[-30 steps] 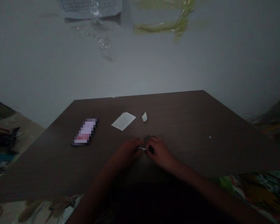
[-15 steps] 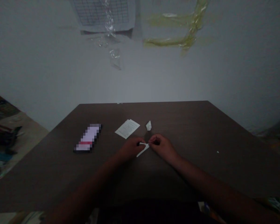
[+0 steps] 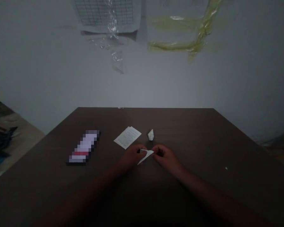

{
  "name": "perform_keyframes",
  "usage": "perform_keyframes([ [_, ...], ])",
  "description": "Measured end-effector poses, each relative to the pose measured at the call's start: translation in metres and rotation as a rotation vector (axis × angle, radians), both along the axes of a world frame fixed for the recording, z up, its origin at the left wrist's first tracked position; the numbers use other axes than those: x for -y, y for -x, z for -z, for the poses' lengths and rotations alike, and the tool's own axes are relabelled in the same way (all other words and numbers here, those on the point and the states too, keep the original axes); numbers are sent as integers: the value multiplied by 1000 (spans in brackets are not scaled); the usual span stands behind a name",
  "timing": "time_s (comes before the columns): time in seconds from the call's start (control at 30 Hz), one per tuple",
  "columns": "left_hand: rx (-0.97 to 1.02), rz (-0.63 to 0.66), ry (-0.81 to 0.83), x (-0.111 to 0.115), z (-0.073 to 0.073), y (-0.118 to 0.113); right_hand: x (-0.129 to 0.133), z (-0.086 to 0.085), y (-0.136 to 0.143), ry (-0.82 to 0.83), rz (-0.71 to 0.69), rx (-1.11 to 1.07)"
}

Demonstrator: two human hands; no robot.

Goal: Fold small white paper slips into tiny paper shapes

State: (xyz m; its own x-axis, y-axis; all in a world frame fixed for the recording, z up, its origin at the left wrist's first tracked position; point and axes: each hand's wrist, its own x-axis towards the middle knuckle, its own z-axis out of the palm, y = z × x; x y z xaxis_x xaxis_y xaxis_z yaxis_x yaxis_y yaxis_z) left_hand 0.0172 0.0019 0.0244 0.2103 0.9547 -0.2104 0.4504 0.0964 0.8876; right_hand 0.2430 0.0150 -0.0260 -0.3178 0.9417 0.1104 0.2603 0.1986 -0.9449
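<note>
Because the light is dim, the folds of the white paper (image 3: pixel 144 156) and the undersides of both hands are hard to make out. Left grip (image 3: pixel 132 155): narrow, pinching the paper with the thumb on its near face; the other fingers are mostly hidden behind. Right grip (image 3: pixel 166 156): fingertips drawn together at the paper's right end; cannot tell how firmly they press. The paper spans the small gap between the two grips, one point slanting down toward the person, below the left thumb. Contact with the table (image 3: pixel 191 132) cannot be judged.

Compared with one second ago, when only a thin pale edge showed between the fingers, a broader face of the paper is now visible. Loose items keep their arrangement; the camera view has shifted.

Outward from the grips: printed sheets (image 3: pixel 127 137) lie just beyond the left grip, text illegible; a small white lump (image 3: pixel 150 135) lies beyond the gap, material unclear. Well left of the left grip, a phone (image 3: pixel 85 146), its screen pixelated. Well right of the right grip, a tiny white scrap (image 3: pixel 226 168). Far beyond, a gridded sheet (image 3: pixel 106 14) on the wall (image 3: pixel 180 82), cut off at the top.
</note>
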Motion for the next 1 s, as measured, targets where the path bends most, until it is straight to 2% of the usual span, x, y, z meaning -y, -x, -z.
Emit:
perform_keyframes([
  [0.27, 112, 59, 81, 1, 9, 8, 13, -1, -6, -180, -95, 114],
  [0.43, 113, 84, 20, 6, 8, 14, 18, -10, -9, -242, -154, 108],
  [0.53, 31, 106, -85, 10, 8, 16, 19, -14, -13, -245, -171, 96],
  [0.7, -168, 229, -374, 13, 12, 18, 20, -23, -17, -308, -253, 87],
  [0.87, -197, 287, -582, 16, 10, 18, 20, -32, -17, -404, -285, 101],
  [1.0, -232, 331, -728, 17, 7, 15, 21, -33, -15, -452, -236, 111],
])
